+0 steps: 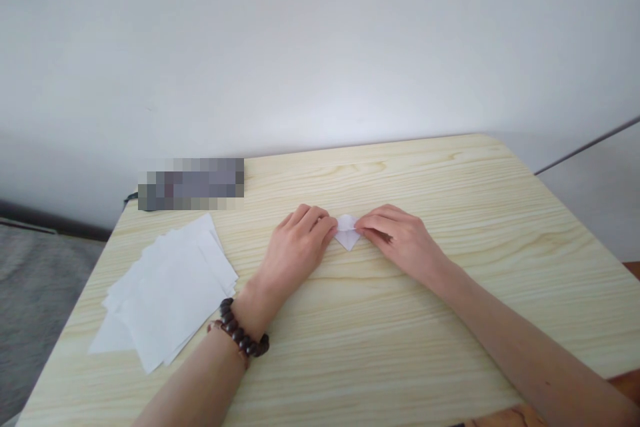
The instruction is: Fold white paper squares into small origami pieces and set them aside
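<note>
A small folded piece of white paper (348, 239) lies on the table between my hands, one corner pointing towards me. A fold runs across it from side to side. My left hand (306, 233) pinches its left end, fingers bent and knuckles up. At the right end, the thumb and fingertips of my right hand (393, 230) close on the paper. Both outer ends of the paper are hidden under my fingers. Dark beads circle my left wrist.
Left of my left forearm lies a loose, fanned stack of white paper sheets (173, 290). A blurred-out dark object (195, 183) sits at the back left edge of the wood-grain table (425, 360). Behind the table rises a white wall (320, 47).
</note>
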`<state>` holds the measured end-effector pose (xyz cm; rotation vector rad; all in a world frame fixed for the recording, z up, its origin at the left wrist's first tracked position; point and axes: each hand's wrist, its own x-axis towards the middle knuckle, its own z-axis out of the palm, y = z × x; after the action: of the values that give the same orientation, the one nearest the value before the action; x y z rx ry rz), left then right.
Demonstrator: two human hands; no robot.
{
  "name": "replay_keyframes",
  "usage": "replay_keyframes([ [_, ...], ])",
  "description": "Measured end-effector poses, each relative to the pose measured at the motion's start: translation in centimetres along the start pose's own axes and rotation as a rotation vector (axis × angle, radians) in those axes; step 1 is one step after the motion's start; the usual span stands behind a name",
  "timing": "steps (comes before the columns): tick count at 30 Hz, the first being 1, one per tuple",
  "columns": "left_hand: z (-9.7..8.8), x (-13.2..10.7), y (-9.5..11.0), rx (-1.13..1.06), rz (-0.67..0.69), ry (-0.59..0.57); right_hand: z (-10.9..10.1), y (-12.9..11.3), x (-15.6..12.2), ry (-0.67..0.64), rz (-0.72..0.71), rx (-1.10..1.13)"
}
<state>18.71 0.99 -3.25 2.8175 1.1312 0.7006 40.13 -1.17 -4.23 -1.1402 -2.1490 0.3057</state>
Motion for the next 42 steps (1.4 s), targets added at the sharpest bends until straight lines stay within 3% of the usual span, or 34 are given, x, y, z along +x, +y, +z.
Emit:
replay_keyframes([
  [7, 0.0, 0.0, 0.4, -0.047, -0.083, 0.004, -0.1, -0.8, 0.1, 0.059, 0.128, 0.024],
  [12, 0.3, 0.2, 0.6, -0.056, -0.126, -0.024, 0.3, -1.0, 0.4, -0.018, 0.22, -0.015],
  [29, 0.1, 0.2, 0.8, -0.089, -0.225, -0.033, 0.5, -1.2, 1.1, -0.169, 0.257, -0.205],
  [42, -0.1, 0.8, 1.4, 0.025, -0.278, -0.165, 0.2, -2.1, 2.1, -0.262, 0.397, -0.367],
])
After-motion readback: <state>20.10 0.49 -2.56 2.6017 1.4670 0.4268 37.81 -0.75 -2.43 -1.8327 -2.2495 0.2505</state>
